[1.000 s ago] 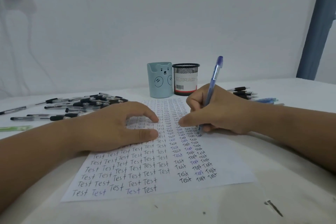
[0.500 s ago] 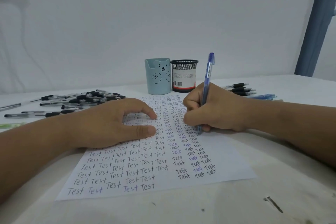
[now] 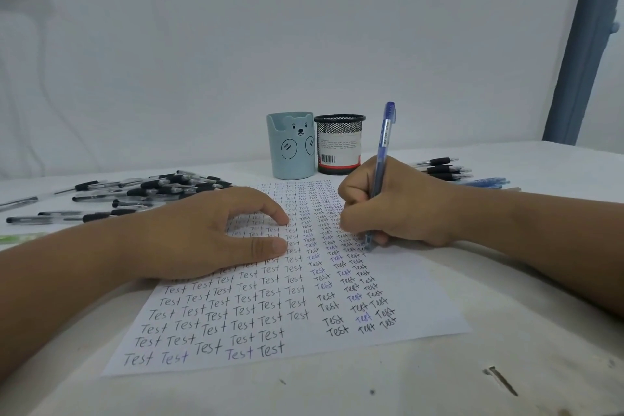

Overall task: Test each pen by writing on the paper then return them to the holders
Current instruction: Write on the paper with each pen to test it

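White table [image 3: 506, 365], paper [image 3: 415, 307] in the middle: left hand [image 3: 202, 240] lies flat on it, fingers relaxed; right hand [image 3: 401, 209] grips blue pen [image 3: 383, 152], tip on paper. Rows read "Test"; pen-barrel print unreadable. Both holders [image 3: 292, 145] stand far of the paper.

Blue pen [image 3: 384, 142] tip hidden behind right hand [image 3: 398, 206] grip; label print on mesh holder [image 3: 339, 145] beyond it too small to read.

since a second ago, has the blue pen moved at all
Yes. The blue pen has tipped left at its top, toward the black mesh holder; its tip stays at about the same spot on the paper.
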The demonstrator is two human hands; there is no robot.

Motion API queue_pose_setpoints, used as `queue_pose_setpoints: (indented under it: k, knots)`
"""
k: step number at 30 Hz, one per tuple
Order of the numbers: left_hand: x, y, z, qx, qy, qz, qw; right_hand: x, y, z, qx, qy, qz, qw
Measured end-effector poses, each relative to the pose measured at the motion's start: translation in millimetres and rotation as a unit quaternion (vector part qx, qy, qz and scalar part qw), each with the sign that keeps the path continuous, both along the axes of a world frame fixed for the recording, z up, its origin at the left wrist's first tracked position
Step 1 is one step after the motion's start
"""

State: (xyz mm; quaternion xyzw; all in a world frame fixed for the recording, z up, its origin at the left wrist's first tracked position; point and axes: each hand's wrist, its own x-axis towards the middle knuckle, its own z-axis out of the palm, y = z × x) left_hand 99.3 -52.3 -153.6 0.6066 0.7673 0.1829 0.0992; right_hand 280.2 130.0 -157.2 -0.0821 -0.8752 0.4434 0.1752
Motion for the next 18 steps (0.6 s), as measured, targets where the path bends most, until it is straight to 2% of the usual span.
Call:
queue_pose_setpoints:
  k: [18]
  knots:
    - [0.0,-0.1,0.2,-0.008,0.003,0.003,1.000,-0.2,-0.3,1.3,0.014,-0.001,0.011,1.000]
